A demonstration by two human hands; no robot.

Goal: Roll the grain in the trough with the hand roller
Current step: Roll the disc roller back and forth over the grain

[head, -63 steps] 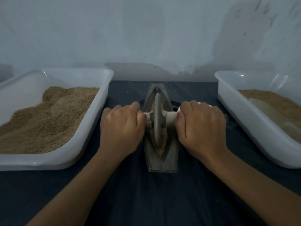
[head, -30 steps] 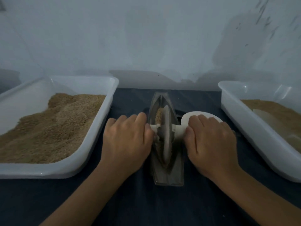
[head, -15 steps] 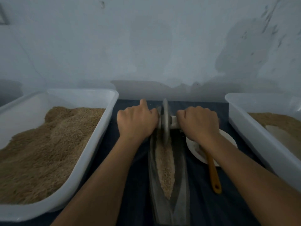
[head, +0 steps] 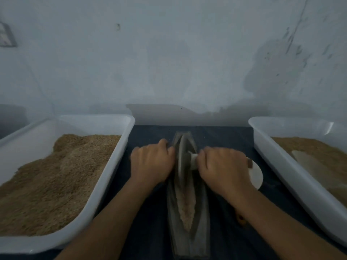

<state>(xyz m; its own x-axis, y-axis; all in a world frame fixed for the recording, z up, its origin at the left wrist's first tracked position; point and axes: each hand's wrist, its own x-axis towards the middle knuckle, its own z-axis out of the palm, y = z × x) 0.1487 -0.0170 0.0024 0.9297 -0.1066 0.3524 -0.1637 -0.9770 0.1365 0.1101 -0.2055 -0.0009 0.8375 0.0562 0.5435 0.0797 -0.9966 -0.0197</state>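
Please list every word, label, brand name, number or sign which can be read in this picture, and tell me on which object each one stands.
No readable text anywhere in the head view.
Left tub, right tub: plain white, no label or brand visible.
Trough, roller wheel, white dish: no marking visible.
Framed thing on the wall, upper left: cut by the edge and blurred; whether it bears text cannot be told.

A dim, pale blue-grey wall [head: 169, 53] with scuffed dark marks at right rises at the far edge of a table covered in dark cloth [head: 150, 231].
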